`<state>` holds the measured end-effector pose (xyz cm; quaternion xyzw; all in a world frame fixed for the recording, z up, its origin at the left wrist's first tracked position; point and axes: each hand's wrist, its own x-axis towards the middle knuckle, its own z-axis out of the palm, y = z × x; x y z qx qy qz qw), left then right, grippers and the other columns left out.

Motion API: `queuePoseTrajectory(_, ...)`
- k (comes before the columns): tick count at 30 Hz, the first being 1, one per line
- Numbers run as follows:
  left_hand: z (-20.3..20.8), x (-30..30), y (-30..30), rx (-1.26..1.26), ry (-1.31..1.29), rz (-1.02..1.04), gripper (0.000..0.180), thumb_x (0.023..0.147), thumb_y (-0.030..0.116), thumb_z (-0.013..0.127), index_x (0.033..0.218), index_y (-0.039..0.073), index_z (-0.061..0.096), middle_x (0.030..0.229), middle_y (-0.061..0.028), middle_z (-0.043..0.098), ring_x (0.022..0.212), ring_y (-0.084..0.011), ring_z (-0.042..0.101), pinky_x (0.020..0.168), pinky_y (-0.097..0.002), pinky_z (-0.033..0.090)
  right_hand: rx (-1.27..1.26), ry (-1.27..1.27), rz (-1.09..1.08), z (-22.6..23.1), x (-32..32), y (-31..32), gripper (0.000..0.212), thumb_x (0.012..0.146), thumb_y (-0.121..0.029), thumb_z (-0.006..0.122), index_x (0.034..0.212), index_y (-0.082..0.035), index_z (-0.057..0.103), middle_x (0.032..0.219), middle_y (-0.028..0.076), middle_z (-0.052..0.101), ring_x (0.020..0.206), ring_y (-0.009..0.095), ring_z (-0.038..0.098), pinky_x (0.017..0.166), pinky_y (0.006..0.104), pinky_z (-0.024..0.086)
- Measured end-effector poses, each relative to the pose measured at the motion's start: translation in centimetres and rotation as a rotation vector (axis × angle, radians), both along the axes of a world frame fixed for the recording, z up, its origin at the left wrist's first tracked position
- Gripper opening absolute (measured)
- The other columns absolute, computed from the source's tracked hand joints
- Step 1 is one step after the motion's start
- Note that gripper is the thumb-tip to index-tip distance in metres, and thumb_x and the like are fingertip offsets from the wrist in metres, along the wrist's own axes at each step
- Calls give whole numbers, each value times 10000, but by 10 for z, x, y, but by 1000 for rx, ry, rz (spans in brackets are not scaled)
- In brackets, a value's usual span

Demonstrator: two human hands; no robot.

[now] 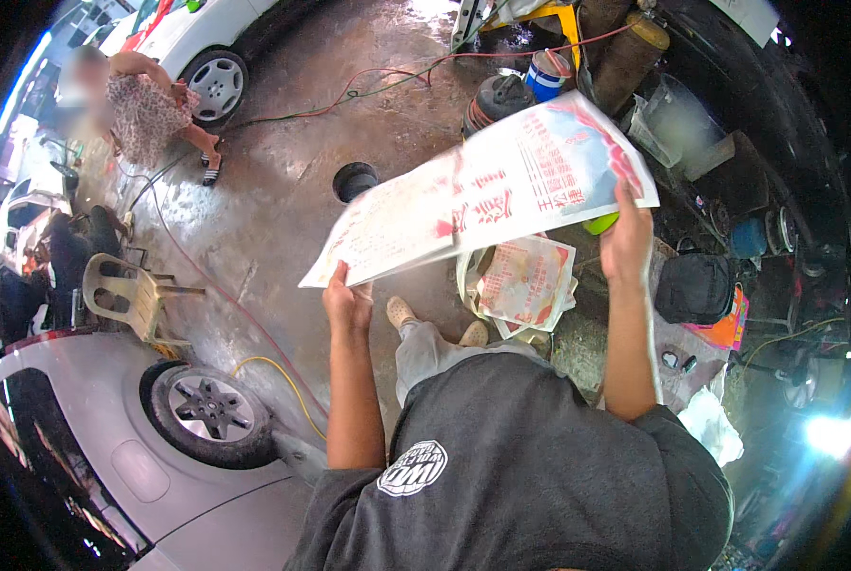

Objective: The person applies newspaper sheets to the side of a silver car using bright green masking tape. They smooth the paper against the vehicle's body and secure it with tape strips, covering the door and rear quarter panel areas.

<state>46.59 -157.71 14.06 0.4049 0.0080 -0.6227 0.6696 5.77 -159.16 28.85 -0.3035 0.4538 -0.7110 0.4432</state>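
Both hands on one long printed sheet point(487, 205), white with red print, held up slanted over the floor point(268, 186). Clock taken from the sheet. Left hand point(346, 305): grip clamped on sheet's lower edge at 8 o'clock, thumb on top. Right hand point(628, 238): grip clamped on its edge at 3 o'clock, thumb on top. Bright green object point(599, 224) just beside right hand, can't tell if held. Pile of printed papers point(525, 281) lower down at 5. Black tub point(356, 181) near, 9. Blue pail point(545, 84) at 1. Black bag point(696, 287) at 4. Beige plastic chair point(121, 285) well apart, about 9. Silver car point(216, 533) at 8. Another person point(145, 119) between 9 and 10, near white car point(192, 36).
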Motion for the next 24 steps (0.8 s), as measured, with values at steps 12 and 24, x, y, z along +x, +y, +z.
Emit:
queuePoseTrajectory(12,-17,-57,-31,-5,-49,-272,304,1015,22,491,1285,-114,528,1296,-238,643,1168,-334,681,978,-427,603,-226,535,-784,161,-97,108,532,1077,-363,456,1474,-11,493,1478,196,535,1340,333,545,1123,508,452)
queuePoseTrajectory(24,-58,-274,-17,-497,-332,-1349,423,1012,171,621,1422,68,602,1270,-115,687,1156,-219,614,1013,-365,470,-42,1040,-1121,186,-172,257,545,1145,-290,302,1455,138,433,1510,311,467,1282,391,567,1099,527,450)
